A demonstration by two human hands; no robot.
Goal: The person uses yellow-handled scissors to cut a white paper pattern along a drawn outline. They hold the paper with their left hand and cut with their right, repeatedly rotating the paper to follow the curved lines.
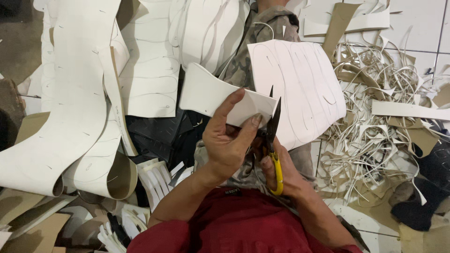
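My left hand (225, 143) pinches a smooth, white, curved cut-out piece (211, 96) above my lap, thumb and fingers (232, 105) closed on its lower edge. My right hand (281, 171) grips yellow-handled thread snips (273, 140), fingers curled tight around the handle, dark blades slightly apart at the piece's right corner. A larger white sheet (304, 89) with traced outlines lies just behind.

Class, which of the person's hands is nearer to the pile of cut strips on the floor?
Right. The right hand, holding the scissors, lies beside the strips; the left hand, gripping the white piece, sits farther away.
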